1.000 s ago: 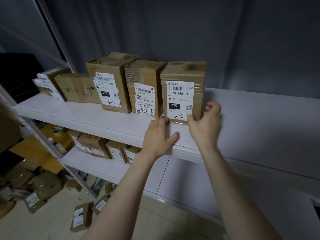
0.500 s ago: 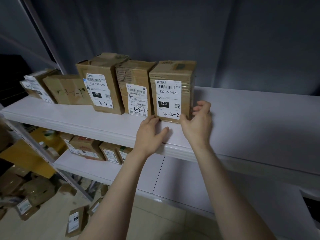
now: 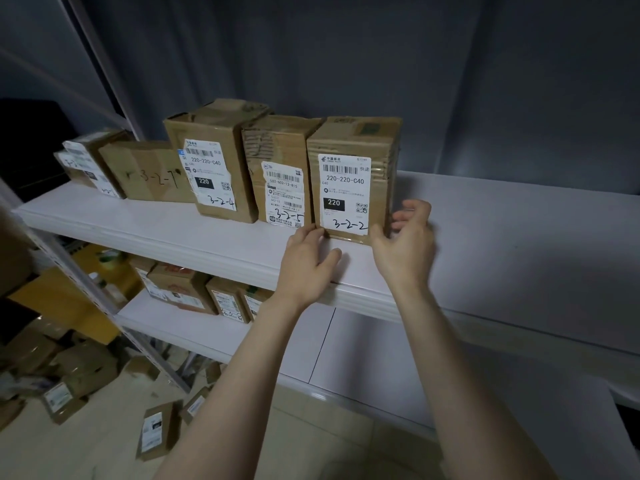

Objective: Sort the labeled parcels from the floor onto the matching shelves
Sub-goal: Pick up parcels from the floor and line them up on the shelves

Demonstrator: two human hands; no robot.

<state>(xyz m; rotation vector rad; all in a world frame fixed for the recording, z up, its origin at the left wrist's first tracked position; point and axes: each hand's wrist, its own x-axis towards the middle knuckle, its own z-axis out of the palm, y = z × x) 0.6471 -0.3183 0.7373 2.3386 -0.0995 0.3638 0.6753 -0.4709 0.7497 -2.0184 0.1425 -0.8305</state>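
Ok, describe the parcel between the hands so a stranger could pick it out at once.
Look at the upper white shelf, where brown parcels stand in a row. Take the rightmost parcel, between the left hand and right hand. Unlike its neighbour marked 3-2-5, its white label carries handwritten 3-2-2.

Both my arms out fwd, forearms bare. L hand (image 3: 308,261) palm down, fingers straight, thumb splayed. R hand (image 3: 405,245) upright, fingers loosely curled, grip slack.
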